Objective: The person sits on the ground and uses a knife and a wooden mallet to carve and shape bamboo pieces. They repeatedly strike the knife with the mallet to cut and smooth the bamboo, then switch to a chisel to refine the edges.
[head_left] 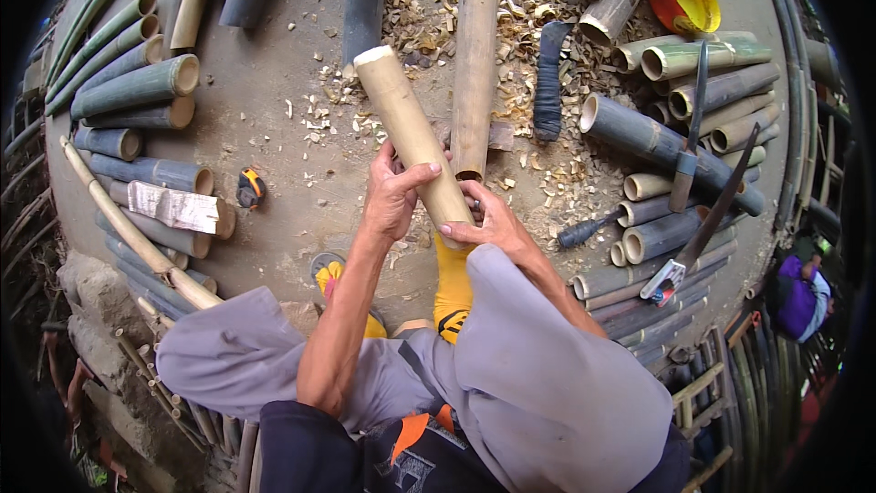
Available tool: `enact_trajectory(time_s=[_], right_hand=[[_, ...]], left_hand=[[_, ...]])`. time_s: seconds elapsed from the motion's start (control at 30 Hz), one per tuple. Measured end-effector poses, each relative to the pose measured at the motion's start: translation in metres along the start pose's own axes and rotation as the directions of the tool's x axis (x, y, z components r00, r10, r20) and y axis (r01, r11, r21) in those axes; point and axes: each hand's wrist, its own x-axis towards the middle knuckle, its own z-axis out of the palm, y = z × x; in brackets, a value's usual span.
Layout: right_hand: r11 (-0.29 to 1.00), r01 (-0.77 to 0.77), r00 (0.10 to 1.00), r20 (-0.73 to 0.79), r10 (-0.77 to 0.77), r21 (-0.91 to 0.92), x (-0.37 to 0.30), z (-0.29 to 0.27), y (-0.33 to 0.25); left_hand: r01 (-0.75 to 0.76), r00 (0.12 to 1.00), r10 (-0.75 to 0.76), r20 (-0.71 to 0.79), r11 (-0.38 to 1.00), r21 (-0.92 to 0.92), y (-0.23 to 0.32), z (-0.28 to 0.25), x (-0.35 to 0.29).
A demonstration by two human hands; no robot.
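A pale, peeled bamboo tube (pixel 411 123) is held slantwise over my lap, its far end leaning to the left. My left hand (pixel 394 192) wraps round the tube's middle from the left side, thumb lying across the top. At the near end my right hand (pixel 488 219) grips it, thumb on top and fingers beneath. Just beyond lies another, greyish bamboo length (pixel 476 64), pointing away from me beside a small wooden block (pixel 500 136). To its right on the ground is a tool with a dark wrapped handle (pixel 547 91).
Bamboo pieces lie stacked at left (pixel 146 91) and right (pixel 675 233). A machete (pixel 696 119) and a saw (pixel 703 228) rest on the right stack. Wood chips (pixel 424 18) litter the ground ahead. A tape measure (pixel 251 189) lies left; a red-yellow tin (pixel 684 0) sits far right.
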Motion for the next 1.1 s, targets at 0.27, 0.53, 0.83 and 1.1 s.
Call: enact_trajectory(time_s=[0.27,0.53,0.83,1.1], right_hand=[[0.985,0.083,0.996,-0.046,-0.077,0.149,-0.025,-0.005,0.011],[0.773,0.083,0.996,-0.036,-0.078,0.629,-0.044,0.007,0.018],[0.610,-0.044,0.549,-0.529,-0.647,-0.791,-0.038,0.012,0.040],[0.589,0.041,0.612,-0.446,-0.654,-0.807,-0.031,0.022,0.043]], left_hand=[[-0.147,0.980,0.147,0.136,0.989,-0.008,0.054,0.030,0.042],[0.002,0.921,0.089,0.379,0.972,-0.233,0.072,0.040,0.046],[-0.746,0.665,0.672,0.325,0.610,0.266,0.018,0.101,-0.056],[-0.900,0.411,0.546,0.730,0.371,0.229,-0.008,0.091,-0.072]])
